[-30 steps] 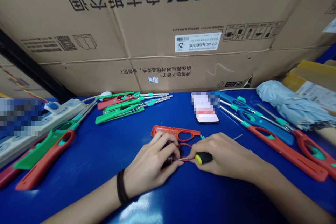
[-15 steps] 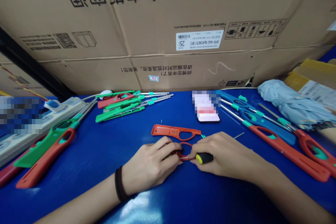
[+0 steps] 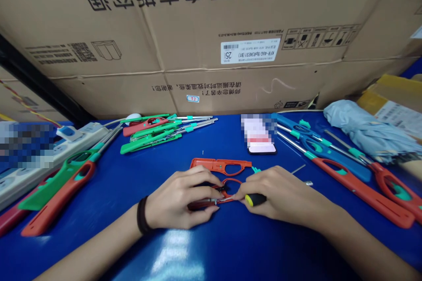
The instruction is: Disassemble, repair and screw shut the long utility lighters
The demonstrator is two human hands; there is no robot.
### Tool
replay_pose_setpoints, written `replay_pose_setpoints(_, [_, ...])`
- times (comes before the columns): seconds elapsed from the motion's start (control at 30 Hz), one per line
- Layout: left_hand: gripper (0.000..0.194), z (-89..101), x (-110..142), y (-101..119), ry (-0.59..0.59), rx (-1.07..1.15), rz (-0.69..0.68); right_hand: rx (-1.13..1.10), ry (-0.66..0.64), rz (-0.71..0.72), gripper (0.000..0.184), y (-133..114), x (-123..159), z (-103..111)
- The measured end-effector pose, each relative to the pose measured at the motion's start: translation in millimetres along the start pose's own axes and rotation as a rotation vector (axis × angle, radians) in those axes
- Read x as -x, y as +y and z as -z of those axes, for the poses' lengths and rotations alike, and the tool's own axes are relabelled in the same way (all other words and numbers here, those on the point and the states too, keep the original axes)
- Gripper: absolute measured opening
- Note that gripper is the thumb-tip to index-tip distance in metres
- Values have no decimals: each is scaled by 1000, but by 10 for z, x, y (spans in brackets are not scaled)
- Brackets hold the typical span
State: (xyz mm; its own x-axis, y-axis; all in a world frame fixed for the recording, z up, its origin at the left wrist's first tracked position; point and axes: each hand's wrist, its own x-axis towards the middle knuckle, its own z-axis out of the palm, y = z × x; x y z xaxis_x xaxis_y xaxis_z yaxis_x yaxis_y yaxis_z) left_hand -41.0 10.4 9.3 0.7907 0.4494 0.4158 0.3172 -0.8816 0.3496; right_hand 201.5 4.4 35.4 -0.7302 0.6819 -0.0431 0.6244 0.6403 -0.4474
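My left hand [image 3: 180, 197] is curled around an orange lighter half-shell [image 3: 211, 202] lying on the blue table [image 3: 132, 184], fingers pinching its body. My right hand [image 3: 280, 193] grips a small screwdriver with a black and yellow handle [image 3: 254, 199], its tip reaching toward the shell between my hands. A second orange half-shell [image 3: 220, 166] lies flat just beyond my fingers. A black band sits on my left wrist.
Green and red long-nosed lighters [image 3: 154, 131] lie at back left, more [image 3: 56, 193] at the far left beside a white power strip [image 3: 49, 153]. Blue and orange lighters [image 3: 343, 167] lie right. A phone [image 3: 260, 138], a folded umbrella [image 3: 369, 134] and large cardboard boxes [image 3: 204, 30] stand behind.
My left hand has slid a little to the left and back along the shell, showing more of its orange body. My right hand with the screwdriver has stayed nearly still.
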Motion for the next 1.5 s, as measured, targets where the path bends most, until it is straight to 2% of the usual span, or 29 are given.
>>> replay_pose_setpoints(0.13, [19, 99, -5, 27, 6, -38, 22, 20, -10, -4, 22, -2, -8, -7])
replay_pose_setpoints(0.3, [6, 190, -2, 40, 40, -58, 38, 36, 2, 9, 23, 5, -10, -24])
replay_pose_setpoints(0.53, [10, 231, 12, -59, -106, 171, 211, 45, 42, 38, 28, 31, -20, -63])
replay_pose_setpoints(0.7, [12, 220, -3, -96, -158, 252, 265, 30, 43, 44, 25, 30, -22, -58])
replay_pose_setpoints(0.9, [14, 244, 8, -60, -197, 205, 243, 40, 2, 34, 20, -1, -22, -36])
replay_pose_setpoints(1.0, [16, 234, 15, -24, -200, 166, 220, 54, 14, 27, 24, -1, -28, -43])
replay_pose_setpoints(1.13, [16, 156, 12, 37, -149, 65, 228, 37, 32, 32, 26, 17, -35, -58])
replay_pose_setpoints(1.3, [9, 61, 31, 49, -86, 48, 236, 58, 31, 25, 28, 29, -36, -54])
replay_pose_setpoints(1.5, [18, 41, 52, 9, -75, 3, 163, 24, 10, 13, 24, 18, -33, -39])
